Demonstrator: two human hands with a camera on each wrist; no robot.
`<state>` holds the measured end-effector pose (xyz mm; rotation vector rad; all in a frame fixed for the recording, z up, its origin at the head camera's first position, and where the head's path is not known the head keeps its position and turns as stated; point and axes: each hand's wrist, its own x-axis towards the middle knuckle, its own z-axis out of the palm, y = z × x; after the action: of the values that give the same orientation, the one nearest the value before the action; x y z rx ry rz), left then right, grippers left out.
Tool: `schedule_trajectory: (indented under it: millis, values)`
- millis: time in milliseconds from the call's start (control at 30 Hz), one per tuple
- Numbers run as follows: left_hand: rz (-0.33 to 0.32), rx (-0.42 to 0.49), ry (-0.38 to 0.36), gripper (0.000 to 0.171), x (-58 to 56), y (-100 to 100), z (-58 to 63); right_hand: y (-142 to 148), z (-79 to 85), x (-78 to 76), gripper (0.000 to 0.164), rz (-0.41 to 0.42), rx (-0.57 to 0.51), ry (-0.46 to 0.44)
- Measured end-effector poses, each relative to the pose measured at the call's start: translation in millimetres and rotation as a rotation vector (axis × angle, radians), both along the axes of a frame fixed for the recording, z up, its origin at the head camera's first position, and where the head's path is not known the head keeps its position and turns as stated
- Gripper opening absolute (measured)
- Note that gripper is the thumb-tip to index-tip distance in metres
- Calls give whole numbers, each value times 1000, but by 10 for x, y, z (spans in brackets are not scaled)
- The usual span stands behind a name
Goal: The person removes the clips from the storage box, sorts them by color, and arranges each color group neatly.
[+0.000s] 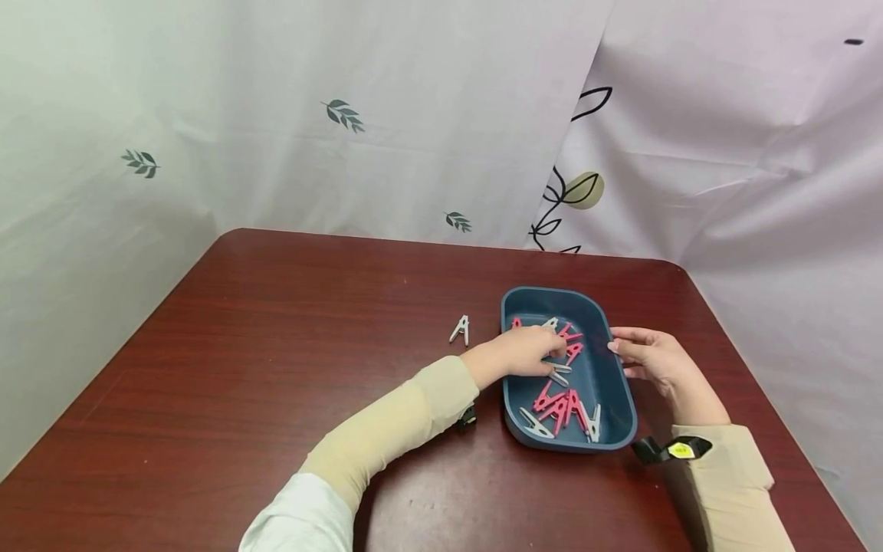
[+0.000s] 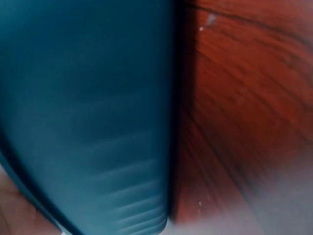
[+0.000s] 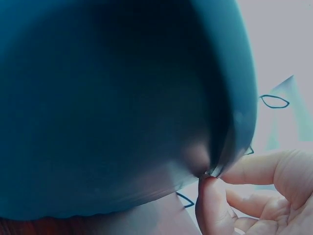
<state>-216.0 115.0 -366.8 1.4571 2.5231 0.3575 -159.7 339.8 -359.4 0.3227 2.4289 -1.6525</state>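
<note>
A dark blue plastic basin (image 1: pixel 624 395) with rounded corners holds several pink clothespins (image 1: pixel 560 410) and pale grey ones (image 1: pixel 535 423). My left hand (image 1: pixel 527 350) reaches over its left rim, fingers bent down among the clothespins. Those fingertips are partly hidden, so whether they grip a clothespin cannot be told; a grey clothespin (image 1: pixel 560 373) lies just below them. At the right rim my right hand (image 1: pixel 658 362) pinches the edge between thumb and fingers, as the right wrist view also shows. The left wrist view is mostly filled by the basin's ribbed outer wall (image 2: pixel 98 127).
One pale grey clothespin (image 1: pixel 460 330) lies on the reddish-brown wooden table (image 1: pixel 276 330), left of the basin. White curtains (image 1: pixel 414 92) with leaf prints hang behind and beside the table. The basin stands near the table's right edge.
</note>
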Motion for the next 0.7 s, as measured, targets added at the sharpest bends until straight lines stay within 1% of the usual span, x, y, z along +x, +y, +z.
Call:
schedule_trajectory:
  millis: [100, 233, 333, 467, 533, 700]
  values:
    - [17, -40, 24, 23, 18, 18, -4, 7, 2, 3, 57, 2, -4, 2]
    - [35, -77, 67, 21, 34, 33, -41, 7, 9, 8, 56, 0, -3, -1]
    - [46, -105, 92, 17, 43, 40, -71, 4, 14, 10, 56, -2, 6, -5]
    - [68, -152, 113, 11, 61, 51, -77, 3, 17, 13, 57, 3, 10, -1]
    - [80, -174, 122, 11, 72, 57, -71, 1, 18, 12, 57, 2, 8, -2]
    - [101, -195, 137, 10, 87, 61, -72, -2, 5, 1, 58, 0, 2, -6]
